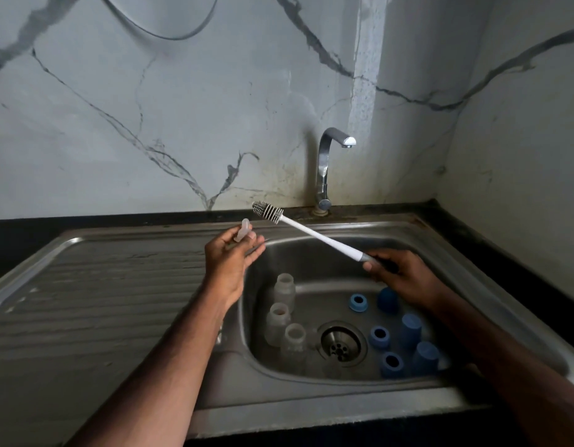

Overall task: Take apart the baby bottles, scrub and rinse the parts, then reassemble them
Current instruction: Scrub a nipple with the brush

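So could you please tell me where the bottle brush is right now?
The right hand holds the bottle brush above the sink basin, bristles pointing toward the teat in the left hand.

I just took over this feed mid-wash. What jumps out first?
The right hand grips a long white bottle brush, bristles raised over the sink's back edge, beside a clear nipple pinched in the left hand. Below in the basin, three clear bottles stand left of the drain; blue rings and caps lie right.
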Available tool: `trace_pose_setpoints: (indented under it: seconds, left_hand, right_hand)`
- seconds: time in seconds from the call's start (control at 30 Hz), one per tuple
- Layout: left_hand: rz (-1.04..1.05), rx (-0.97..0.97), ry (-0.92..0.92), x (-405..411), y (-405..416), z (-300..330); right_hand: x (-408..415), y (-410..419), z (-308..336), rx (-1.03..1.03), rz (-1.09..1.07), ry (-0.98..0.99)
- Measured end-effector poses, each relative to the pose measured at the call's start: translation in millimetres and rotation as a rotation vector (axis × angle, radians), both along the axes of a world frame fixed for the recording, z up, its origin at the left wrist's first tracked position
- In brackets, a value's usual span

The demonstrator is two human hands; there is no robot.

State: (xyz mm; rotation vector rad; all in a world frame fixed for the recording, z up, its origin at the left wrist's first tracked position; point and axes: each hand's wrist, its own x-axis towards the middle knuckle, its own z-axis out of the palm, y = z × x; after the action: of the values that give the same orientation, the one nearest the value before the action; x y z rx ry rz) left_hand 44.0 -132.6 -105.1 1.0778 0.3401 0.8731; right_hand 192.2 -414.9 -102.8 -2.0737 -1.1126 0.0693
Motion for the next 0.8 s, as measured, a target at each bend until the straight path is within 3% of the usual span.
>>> trace_pose_setpoints:
  seconds: [0.2,0.37,0.57,0.7,0.8]
  left_hand:
    - [0.042,0.249,0.114,4,-3,-7]
    - [0.04,0.212,-0.019,0,0,-1]
    - [0.0,0.296,0.019,2,-8,-4]
    - [0.025,0.202,-0.036,-5,-2,1]
    - [0.018,0.237,-0.009,-4,-1,0]
  right_hand:
    - [-5,12,-6,-0.079,0.05,-0.004]
    - [8,0,-4,-0.038,-0.049,0.012]
    - [-3,6,-1,-0.037,0.036,-0.037]
    - [6,-4,-3,-0.001,-0.015,0.02]
    - [4,-4,-3,-0.021,-0.008,0.006]
